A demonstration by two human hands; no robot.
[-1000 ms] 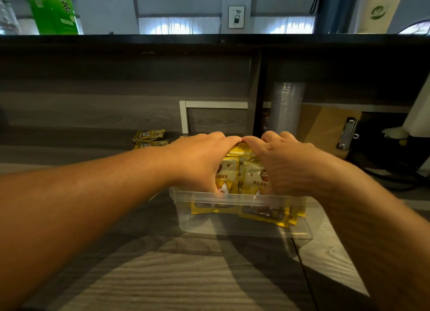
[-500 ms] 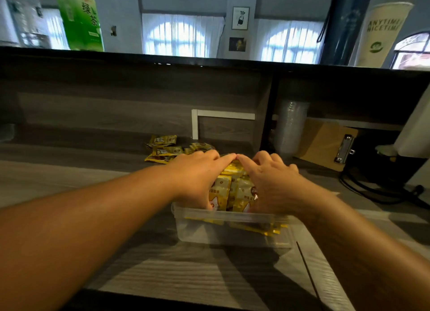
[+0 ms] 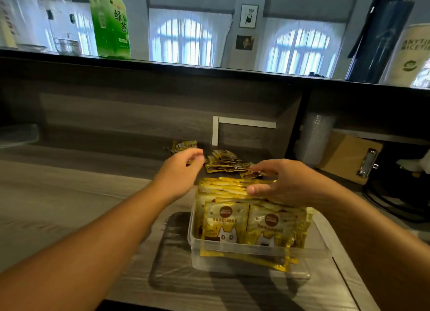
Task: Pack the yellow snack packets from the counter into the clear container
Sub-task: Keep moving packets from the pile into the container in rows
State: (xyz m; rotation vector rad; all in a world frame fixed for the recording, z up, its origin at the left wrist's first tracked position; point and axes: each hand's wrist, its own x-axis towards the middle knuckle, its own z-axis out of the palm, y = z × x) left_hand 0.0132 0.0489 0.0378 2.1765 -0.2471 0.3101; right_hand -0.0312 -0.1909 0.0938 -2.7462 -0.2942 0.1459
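Two hands are working over the grey wood-grain table [image 3: 69, 206] as I am watching through the head camera. My right hand [image 3: 282, 183] is resting on top of the upright packets [image 3: 244, 220] in the clear container [image 3: 263, 257], fingers spread and only loosely bent, thumb lying along the packet tops (I am not seeing it pinch any single one). My left hand [image 3: 180, 168] is hanging in the air to the left of the container and just short of the loose packets [image 3: 224, 163] at the back of the table; its fingers are curling loosely, a little blurred, and they are holding nothing that I can make out. The container is sitting close to the near edge, crammed with yellow packets standing on end, cat faces showing on the front pair, and one packet is lying flat against its near wall. A further pair of packets [image 3: 182, 145] is lying behind the left hand, by the back panel. A clipboard [image 3: 349, 157] is leaning in the cubby to the right, and a green tea bottle [image 3: 110, 22] is standing on the upper ledge.
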